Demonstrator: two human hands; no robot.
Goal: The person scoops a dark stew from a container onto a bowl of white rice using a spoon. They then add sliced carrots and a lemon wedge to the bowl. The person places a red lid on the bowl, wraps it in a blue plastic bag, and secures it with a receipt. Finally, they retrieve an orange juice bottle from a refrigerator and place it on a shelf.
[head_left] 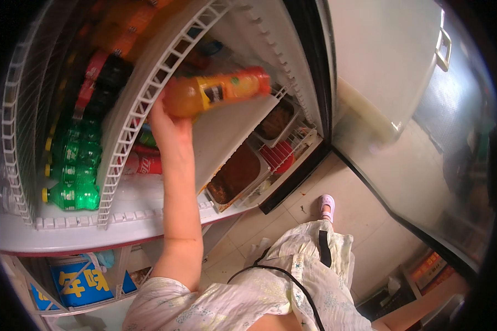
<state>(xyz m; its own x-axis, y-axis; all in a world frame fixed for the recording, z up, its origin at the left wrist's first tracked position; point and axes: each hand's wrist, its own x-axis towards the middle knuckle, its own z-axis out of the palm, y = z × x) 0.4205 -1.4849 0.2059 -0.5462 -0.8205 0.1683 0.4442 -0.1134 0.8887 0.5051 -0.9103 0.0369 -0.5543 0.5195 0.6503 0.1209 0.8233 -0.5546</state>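
My left hand (172,113) is closed around a plastic bottle of orange drink (215,92), inside an open refrigerator. The bottle lies nearly level, its base end partly blurred and pointing right. Behind my wrist is a red drink can (149,164) on the shelf. A white wire shelf edge (143,97) passes just left of the hand. At the lower right only my right forearm shows, stretching toward the edge of the glass door; the right hand is out of view.
Green soda bottles (76,196) and dark cola bottles (107,82) line another shelf. Metal food trays (236,169) and a red container (279,157) sit on a rack. The glass door (397,173) stands open on the right. A blue box (80,281) lies below the refrigerator's edge.
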